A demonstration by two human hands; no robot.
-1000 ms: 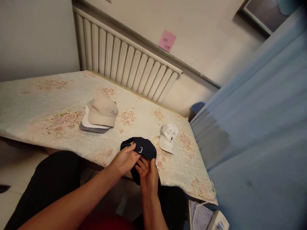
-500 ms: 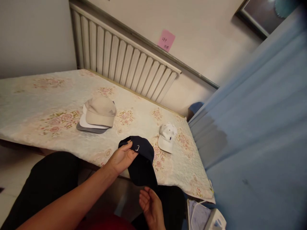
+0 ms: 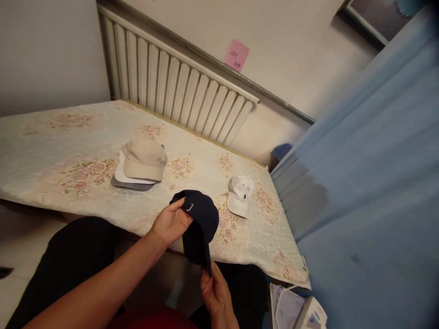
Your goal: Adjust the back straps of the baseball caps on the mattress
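Note:
A dark navy baseball cap (image 3: 206, 217) hangs tilted over the front edge of the bed, its brim pointing down toward me. My left hand (image 3: 172, 222) grips the cap's back rim, beside a small metal buckle. At the brim's lower tip, my right hand (image 3: 216, 289) pinches the edge between thumb and fingers. To the left lies a stack of caps, with a beige cap (image 3: 146, 157) on top, a white cap (image 3: 123, 173) under it and a grey cap (image 3: 132, 185) at the bottom. A separate white cap (image 3: 240, 194) rests to the right.
The bed (image 3: 192, 141) has a pale floral cover. Behind it stand a white radiator (image 3: 178, 75) and a wall with a pink note (image 3: 237, 55). A blue curtain (image 3: 360, 183) hangs at the right. Near the lower right corner is a white appliance (image 3: 311, 314).
My right hand has come up and taken hold of the brim. The navy cap has turned, so its brim is seen more edge-on. My left hand keeps its grip.

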